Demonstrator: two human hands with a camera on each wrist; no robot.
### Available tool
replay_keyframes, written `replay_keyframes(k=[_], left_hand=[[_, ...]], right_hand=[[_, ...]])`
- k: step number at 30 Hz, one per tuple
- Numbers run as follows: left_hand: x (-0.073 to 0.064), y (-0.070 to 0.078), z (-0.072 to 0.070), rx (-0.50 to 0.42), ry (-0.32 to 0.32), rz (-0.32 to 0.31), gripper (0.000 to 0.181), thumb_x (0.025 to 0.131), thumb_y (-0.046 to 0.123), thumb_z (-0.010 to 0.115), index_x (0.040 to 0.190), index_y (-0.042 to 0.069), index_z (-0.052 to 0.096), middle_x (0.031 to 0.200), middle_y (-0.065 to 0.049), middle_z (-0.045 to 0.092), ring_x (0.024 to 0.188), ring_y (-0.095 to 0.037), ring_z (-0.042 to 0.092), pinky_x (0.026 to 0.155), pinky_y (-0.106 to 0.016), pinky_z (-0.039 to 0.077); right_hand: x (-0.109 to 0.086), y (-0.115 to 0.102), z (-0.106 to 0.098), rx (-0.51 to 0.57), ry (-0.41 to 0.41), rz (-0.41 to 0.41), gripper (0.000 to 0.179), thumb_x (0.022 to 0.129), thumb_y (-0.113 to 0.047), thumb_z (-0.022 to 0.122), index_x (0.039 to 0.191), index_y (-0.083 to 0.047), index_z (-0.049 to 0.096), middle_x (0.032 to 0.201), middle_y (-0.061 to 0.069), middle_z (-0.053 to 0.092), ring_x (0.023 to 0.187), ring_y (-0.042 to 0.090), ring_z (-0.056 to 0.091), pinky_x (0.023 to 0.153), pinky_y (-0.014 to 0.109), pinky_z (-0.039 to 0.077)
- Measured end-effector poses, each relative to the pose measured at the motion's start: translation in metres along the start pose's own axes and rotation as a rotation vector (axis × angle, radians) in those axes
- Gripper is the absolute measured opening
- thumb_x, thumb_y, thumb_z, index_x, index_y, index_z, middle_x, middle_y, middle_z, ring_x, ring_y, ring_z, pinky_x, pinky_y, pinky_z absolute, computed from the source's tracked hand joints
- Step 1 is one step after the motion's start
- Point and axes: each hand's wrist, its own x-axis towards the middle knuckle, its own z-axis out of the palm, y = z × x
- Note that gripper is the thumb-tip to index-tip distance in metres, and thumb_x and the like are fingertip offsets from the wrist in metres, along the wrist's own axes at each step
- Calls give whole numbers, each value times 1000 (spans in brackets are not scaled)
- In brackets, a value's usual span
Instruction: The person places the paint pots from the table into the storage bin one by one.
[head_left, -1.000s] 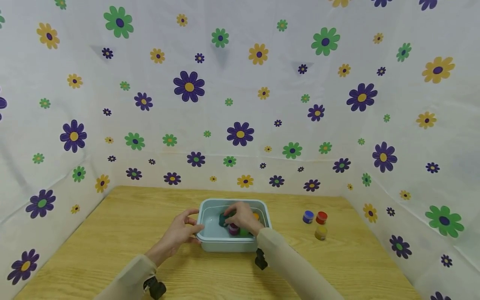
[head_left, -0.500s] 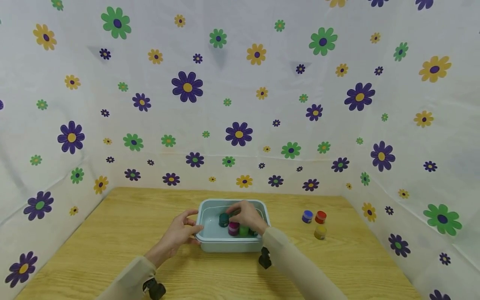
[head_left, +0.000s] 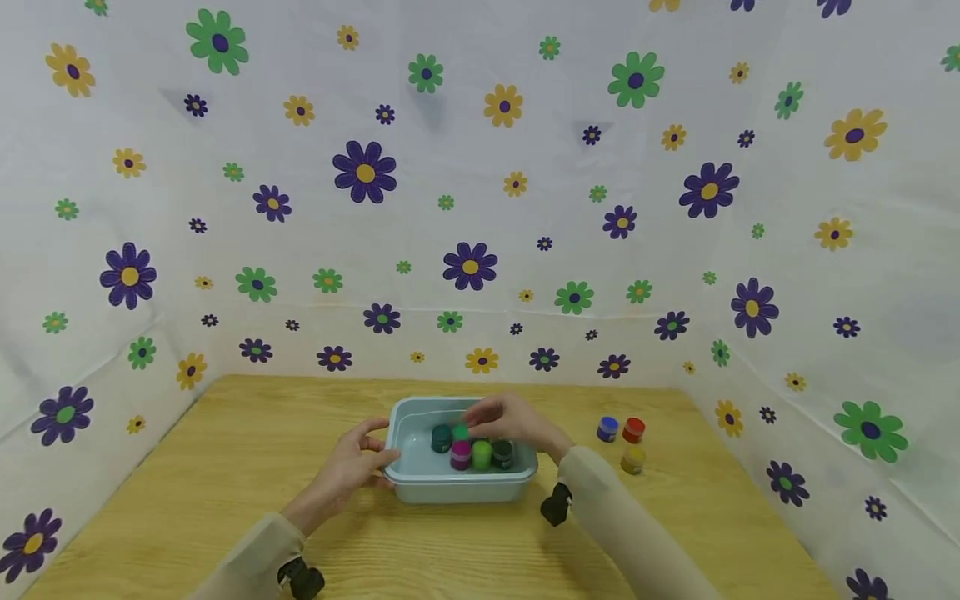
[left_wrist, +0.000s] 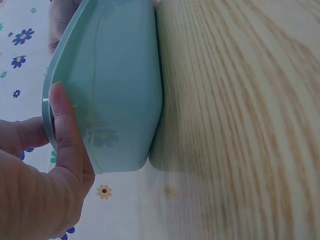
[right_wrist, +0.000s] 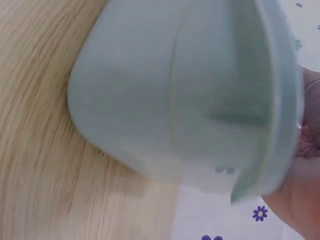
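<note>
A pale blue-green plastic tub (head_left: 408,479) stands on the table. My left hand (head_left: 352,458) holds its left rim; the left wrist view shows fingers (left_wrist: 65,125) on both sides of that rim. Over the tub's right half hovers my right hand (head_left: 517,423), fingers loosely bent with nothing visible in them. Beneath and beside it in the tub are small paint jars: a dark teal jar (head_left: 442,438), a green jar (head_left: 460,432) partly covered, a magenta jar (head_left: 461,455), a light green jar (head_left: 482,455) and a blackish-green jar (head_left: 502,454).
Right of the tub, a blue jar (head_left: 607,429), a red jar (head_left: 633,430) and a yellow jar (head_left: 632,459) stand grouped on the wooden table (head_left: 300,417). Flower-patterned white cloth (head_left: 420,208) encloses the back and sides.
My right hand has let go of the dark teal jar, which now stands in the tub, and has drawn back to the right. My left hand keeps its grip on the rim.
</note>
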Motion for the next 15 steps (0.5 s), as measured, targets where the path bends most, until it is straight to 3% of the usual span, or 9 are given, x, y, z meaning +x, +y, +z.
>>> replay_keyframes(k=[6,11,15], left_hand=[[-1,0,0,11,-1,1,59,92,4,65,145,5,40,107,-18,52,74,-20,64,65,-40,62],[-1,-1,-1,3,-3,12,59,92,2,65,145,4,40,105,-17,53,73,-21,64,66,-43,62],[0,0,-1,-4,7,11,60,92,1,65,146,4,40,103,-16,53,73,-21,63,65,-41,62]], right_hand=[[-18,2,-11,83,27,30,30,93,-18,67,121,-7,68,119,19,67,98,23,66,88,40,57],[-33,9,-21,126,62,1,33,94,-18,67,122,-1,65,115,25,67,95,39,63,71,34,56],[-42,16,-29,169,88,-2,39,94,-17,67,125,4,61,115,28,65,85,29,61,65,30,53]])
